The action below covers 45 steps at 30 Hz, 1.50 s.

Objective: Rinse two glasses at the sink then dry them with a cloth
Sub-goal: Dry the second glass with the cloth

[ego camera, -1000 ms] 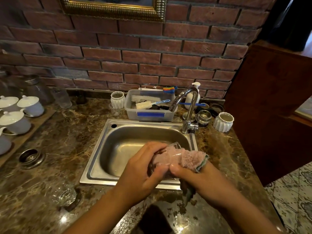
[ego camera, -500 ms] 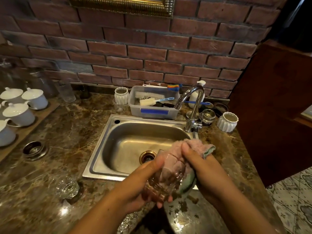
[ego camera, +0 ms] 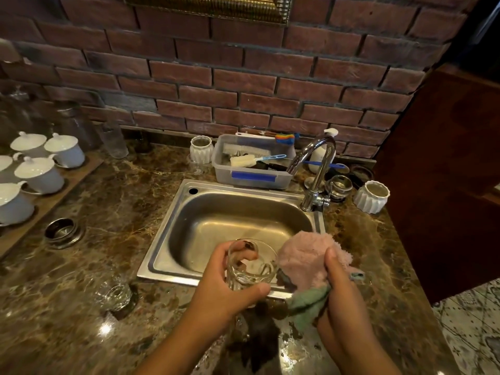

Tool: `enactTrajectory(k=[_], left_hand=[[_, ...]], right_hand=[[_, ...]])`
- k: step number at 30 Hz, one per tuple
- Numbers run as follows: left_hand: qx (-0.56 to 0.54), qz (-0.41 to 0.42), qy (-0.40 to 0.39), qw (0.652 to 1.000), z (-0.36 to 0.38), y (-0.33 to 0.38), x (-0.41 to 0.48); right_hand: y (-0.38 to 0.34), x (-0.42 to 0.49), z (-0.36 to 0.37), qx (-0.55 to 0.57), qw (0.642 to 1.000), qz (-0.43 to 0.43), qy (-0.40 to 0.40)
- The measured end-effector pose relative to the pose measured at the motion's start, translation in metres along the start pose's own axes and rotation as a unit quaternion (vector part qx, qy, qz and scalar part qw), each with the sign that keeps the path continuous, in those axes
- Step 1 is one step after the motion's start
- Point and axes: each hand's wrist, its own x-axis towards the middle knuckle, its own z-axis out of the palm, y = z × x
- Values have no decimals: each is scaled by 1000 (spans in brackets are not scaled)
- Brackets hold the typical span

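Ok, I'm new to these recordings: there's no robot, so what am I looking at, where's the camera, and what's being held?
There is no machine here. A person works with bare hands, and the single camera sits on their head, looking forward and down, so the arms come in from the bottom edge. The left hand grips a clear glass above the near edge of a steel sink. The right hand holds a pink and green cloth right beside the glass; whether they touch is unclear. A second glass stands on the marble counter, left of the sink. Behind the sink are a tap and a plastic tub of brushes. White lidded cups sit at far left.
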Motion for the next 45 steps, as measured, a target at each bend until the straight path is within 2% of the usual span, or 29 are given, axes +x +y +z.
enactTrajectory(k=[3,7,11,13,14,15,18,20,22,27,31,40,42,45], left_hand=[[68,35,24,997,-13,-19,3],[91,29,68,993,-38,-50,6],[109,10,131,985,-67,-84,5],[118,-5,156,981,-82,-100,3],[119,-12,166,979,-88,-107,2],[121,-21,174,977,-94,-113,0],[122,-47,188,973,-107,-131,-3],[109,-69,190,973,-113,-141,-4],[105,-77,196,972,-117,-147,-3],[103,-87,204,970,-119,-152,2],[106,-90,205,969,-117,-157,5],[92,-124,188,970,-117,-153,7],[62,-134,212,966,-109,-141,-4],[53,-144,296,943,-75,-106,-30]], right_hand=[[8,2,-10,33,999,27,-33],[22,5,-19,74,992,60,-80],[47,13,-23,157,970,100,-155],[54,15,-14,139,974,118,-132],[60,17,-8,114,976,105,-151],[76,25,-19,91,985,66,-131],[87,30,-25,124,964,80,-221],[99,30,-22,124,954,145,-231],[104,29,-27,137,947,116,-267],[106,30,-34,134,933,111,-314],[106,31,-35,121,933,162,-296],[99,26,-42,156,899,237,-335],[97,30,-46,163,892,250,-339],[95,33,-53,163,895,254,-328]])
